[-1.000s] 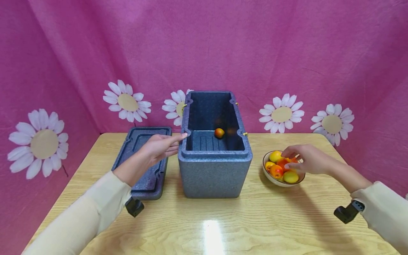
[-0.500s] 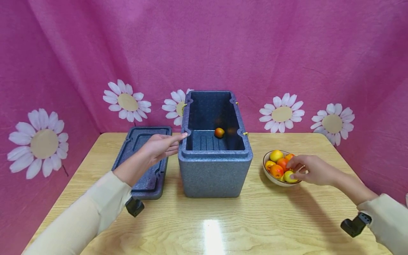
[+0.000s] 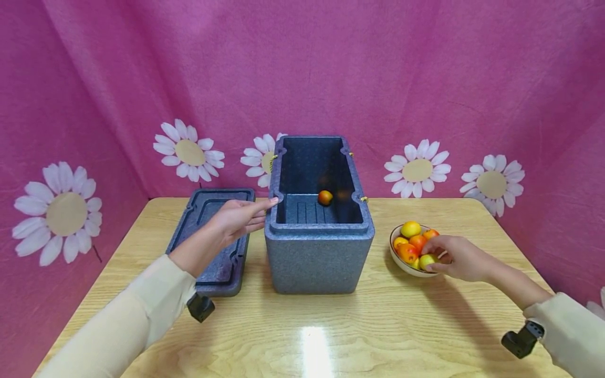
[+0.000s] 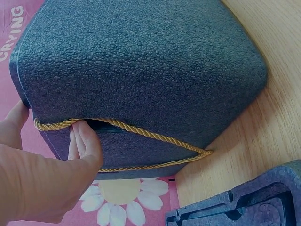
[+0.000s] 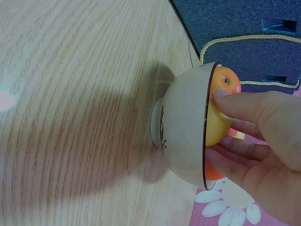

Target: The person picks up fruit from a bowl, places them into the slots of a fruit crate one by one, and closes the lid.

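The left hand [image 3: 236, 218] holds the near-left rim of a tall, lidless dark grey foam box [image 3: 316, 262]. Its thumb lies over the rim; in the left wrist view the fingers meet the outer wall by a yellow rope handle [image 4: 155, 135]. Inside the box, one red-orange fruit [image 3: 325, 197] lies on the ribbed floor. The right hand [image 3: 465, 258] reaches over a cream bowl [image 3: 402, 265] with a brown rim. Thumb and fingers sit around a yellow fruit [image 3: 427, 261] at the bowl's near side. Several red-orange and yellow fruits share the bowl, partly hidden by the hand.
The box's grey lid [image 3: 215, 270] lies on the wooden table [image 3: 264, 336] left of the box, below the left forearm. Behind everything hangs a pink cloth [image 3: 312, 68] with white daisies. The bowl stands to the right of the box.
The right hand has come down and nearer over the bowl, and its thumb and fingers have closed around the yellow fruit. The left hand and box stay as they were.
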### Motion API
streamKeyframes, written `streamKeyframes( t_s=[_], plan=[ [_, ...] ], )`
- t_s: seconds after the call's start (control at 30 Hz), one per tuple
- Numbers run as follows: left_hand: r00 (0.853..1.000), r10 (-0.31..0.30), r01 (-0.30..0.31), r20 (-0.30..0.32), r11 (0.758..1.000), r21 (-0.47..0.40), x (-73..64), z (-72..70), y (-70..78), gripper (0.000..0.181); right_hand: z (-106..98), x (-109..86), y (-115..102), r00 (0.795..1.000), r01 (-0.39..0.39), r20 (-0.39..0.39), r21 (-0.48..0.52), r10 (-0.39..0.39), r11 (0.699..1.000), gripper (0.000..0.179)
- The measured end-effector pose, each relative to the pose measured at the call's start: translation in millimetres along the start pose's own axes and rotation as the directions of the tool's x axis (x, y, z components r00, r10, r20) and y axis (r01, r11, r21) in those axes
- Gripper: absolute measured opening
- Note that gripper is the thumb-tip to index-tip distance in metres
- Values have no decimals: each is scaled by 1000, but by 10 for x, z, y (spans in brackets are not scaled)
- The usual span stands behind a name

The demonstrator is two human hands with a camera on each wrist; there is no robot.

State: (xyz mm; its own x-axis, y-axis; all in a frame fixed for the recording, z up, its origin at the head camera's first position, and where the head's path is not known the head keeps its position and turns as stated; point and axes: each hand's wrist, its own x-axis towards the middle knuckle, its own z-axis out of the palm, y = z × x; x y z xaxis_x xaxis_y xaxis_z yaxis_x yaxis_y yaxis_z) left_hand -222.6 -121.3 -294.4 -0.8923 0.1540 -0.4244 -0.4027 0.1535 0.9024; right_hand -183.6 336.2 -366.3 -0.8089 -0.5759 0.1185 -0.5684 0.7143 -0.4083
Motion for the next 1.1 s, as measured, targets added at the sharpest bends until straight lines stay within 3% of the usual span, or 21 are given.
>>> streamKeyframes(
  t_s=[0.6,0.83,1.1],
  plan=[
    [1000,0,0,-6,1000,-3,-18,3,-4,77,-104,-15,-27,1000,-30,-10,-1,30,1000,27],
    [1000,2,-2,-8,1000,-9,-12,7,-5,76,-130,31,-23,1000,23,-23,47,-22,999,26],
    [1000,-2,2,-3,1000,-4,-1,-1,2,78,-162,101,-48,999,31,-46,71,-28,997,24]
  ],
)
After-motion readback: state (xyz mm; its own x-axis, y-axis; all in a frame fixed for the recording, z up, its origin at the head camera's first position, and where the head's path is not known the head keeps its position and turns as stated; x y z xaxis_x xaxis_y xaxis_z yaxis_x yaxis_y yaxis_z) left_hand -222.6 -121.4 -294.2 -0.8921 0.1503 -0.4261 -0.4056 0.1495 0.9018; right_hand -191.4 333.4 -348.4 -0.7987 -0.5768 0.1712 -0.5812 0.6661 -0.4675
